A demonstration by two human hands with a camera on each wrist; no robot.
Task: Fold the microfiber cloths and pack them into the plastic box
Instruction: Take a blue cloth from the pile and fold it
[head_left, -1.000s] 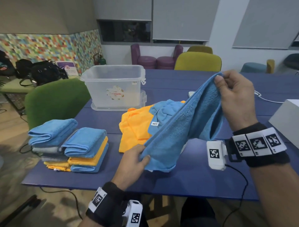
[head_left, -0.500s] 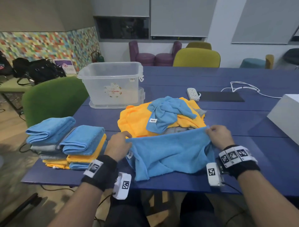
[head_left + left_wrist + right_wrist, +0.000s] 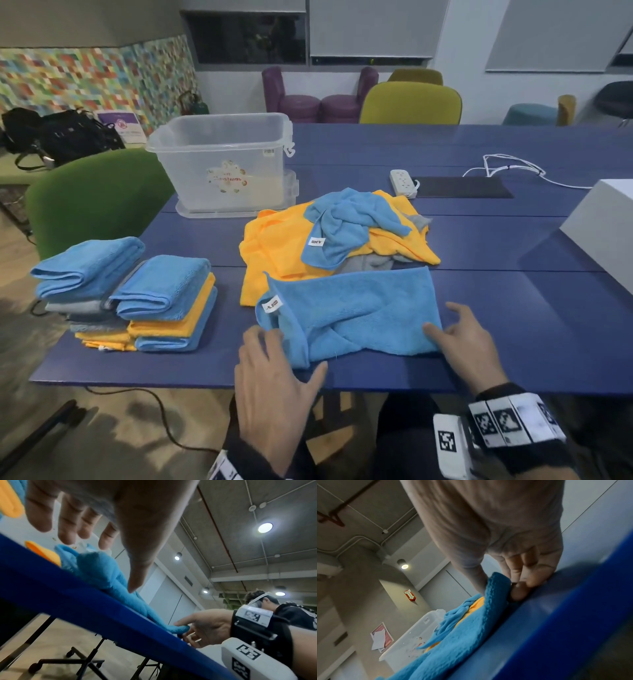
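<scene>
A blue microfiber cloth (image 3: 352, 315) lies flat on the blue table (image 3: 513, 342) near its front edge, with the near-left corner rumpled. My right hand (image 3: 442, 329) pinches the cloth's near-right corner (image 3: 496, 586) between thumb and fingers. My left hand (image 3: 284, 356) hovers with spread, straight fingers over the near-left corner and holds nothing. Behind the cloth is a loose pile of orange, blue and grey cloths (image 3: 274, 246). Two stacks of folded cloths (image 3: 164, 294) sit at the left. The clear plastic box (image 3: 219, 154) stands open at the back left.
A white power strip (image 3: 404, 178), a black mat (image 3: 462, 186) and a white cable (image 3: 513, 168) lie at the back right. A white box (image 3: 603, 233) stands at the right edge. A green chair (image 3: 96, 195) is left of the table.
The blue cloth went from held up in the air to laid flat on the table. Both hands moved from its far corners to its near edge, and the left hand let go.
</scene>
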